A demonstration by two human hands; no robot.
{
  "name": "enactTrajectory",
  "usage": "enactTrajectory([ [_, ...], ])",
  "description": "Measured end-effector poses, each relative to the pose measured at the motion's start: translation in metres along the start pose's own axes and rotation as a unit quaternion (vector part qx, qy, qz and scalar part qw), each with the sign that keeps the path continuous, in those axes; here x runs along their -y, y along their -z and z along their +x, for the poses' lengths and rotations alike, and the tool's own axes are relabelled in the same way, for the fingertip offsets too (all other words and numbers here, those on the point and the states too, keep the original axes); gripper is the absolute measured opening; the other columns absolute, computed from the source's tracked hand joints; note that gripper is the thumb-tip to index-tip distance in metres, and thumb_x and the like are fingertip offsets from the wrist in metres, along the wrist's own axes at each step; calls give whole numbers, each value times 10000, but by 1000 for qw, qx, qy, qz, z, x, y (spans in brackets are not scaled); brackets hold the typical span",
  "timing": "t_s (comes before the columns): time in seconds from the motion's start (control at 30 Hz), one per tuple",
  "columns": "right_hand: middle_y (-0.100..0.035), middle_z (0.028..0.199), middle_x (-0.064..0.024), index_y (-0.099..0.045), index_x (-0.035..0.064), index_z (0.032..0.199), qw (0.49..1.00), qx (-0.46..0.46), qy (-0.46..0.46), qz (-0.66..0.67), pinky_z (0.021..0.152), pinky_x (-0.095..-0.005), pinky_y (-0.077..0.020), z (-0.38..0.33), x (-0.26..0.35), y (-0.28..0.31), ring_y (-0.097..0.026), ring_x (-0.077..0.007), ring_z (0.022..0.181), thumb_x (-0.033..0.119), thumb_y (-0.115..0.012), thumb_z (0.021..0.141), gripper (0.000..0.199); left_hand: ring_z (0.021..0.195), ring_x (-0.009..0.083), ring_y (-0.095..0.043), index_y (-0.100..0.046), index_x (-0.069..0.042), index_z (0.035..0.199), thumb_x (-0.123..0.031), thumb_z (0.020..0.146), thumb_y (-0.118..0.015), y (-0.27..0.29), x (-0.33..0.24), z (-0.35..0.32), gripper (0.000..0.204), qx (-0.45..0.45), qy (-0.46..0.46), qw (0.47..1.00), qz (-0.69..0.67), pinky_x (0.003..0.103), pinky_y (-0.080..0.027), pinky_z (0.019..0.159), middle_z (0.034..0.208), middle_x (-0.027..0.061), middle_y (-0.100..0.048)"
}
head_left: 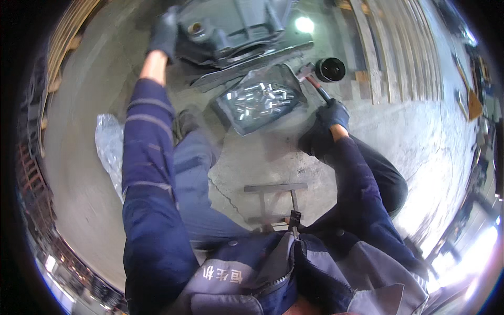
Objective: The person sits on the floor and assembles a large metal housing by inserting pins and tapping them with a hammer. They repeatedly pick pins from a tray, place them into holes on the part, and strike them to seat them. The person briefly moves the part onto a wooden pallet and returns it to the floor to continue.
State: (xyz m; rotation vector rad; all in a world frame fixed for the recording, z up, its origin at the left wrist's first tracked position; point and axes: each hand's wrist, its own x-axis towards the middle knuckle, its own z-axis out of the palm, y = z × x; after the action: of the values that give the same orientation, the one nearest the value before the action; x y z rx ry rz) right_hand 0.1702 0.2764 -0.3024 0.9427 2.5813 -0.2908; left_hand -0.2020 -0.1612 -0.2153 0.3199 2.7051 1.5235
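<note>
1. At twelve in the worker's view I see the casting (247,29): grey, ribbed, with a round boss (196,28).
2. The left hand (164,34), gloved, blurs beside it at eleven; I can't tell whether it grips.
3. The right hand (332,114) wraps the hammer (316,84), red and black, at one.
4. Shiny sleeves (265,97) fill a clear bag (247,126).
5. Grey, cracked concrete floor (262,163); wooden pallet (394,47) at two.

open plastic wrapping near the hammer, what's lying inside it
Inside the open plastic wrapping lie many small silver metal pieces, some looking like short cylinders. Whatever is beneath the pieces is covered and cannot be seen.
</note>
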Motion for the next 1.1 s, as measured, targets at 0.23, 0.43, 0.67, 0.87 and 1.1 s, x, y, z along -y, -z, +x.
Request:
enactTrajectory([
  [0.23, -728, 1072, -180, -738, 101, 1089, 997, -51, 13, -64, 886, -483, -548, 38, 1, -31, -696, -381, 1018, 334, -739, 794, 375, 1061, 290, -711, -678, -64, 1266, -225, 1069, -417, 11, -36, -12, 365, -43, -24, 970, 238, 396, -543, 913, 1192, 192, -730],
  [0.43, -726, 926, -192, -718, 94, 939, 992, -93, 73, -36, 757, -524, -550, 72, -17, -46, -703, -425, 877, 317, -731, 798, 265, 1057, 243, -610, -689, 4, 1259, -482, 1065, -431, 0, -44, -28, 584, -83, 119, 986, -83, 402, -488, 978, 1124, 84, -699],
  [0.67, -768, 914, -187, -777, 48, 1023, 974, 200, 90, 51, 747, -456, -556, 98, -20, -28, -749, -352, 862, 425, -745, 823, 428, 973, 520, -649, -725, -20, 1020, -465, 999, -485, -4, -27, -11, 506, -83, 111, 984, 110, 536, -506, 852, 1015, 329, -671],
  [0.87, -659, 690, -67, -721, 4, 840, 877, 202, 84, 427, 518, -380, -445, 33, 0, 17, -598, -202, 555, 381, -763, 859, 380, 1005, 511, -654, -727, 12, 1029, -489, 993, -495, -6, -53, -19, 553, -90, 171, 974, 119, 543, -508, 881, 1046, 305, -682],
  [1.1, -622, 701, -36, -662, -8, 939, 894, 64, 17, 443, 510, -285, -414, -88, 66, 114, -543, -107, 557, 218, -725, 906, 237, 1098, 499, -645, -743, 12, 1070, -505, 995, -508, -5, -66, -21, 572, -81, 136, 982, 104, 525, -506, 907, 1088, 324, -680],
])
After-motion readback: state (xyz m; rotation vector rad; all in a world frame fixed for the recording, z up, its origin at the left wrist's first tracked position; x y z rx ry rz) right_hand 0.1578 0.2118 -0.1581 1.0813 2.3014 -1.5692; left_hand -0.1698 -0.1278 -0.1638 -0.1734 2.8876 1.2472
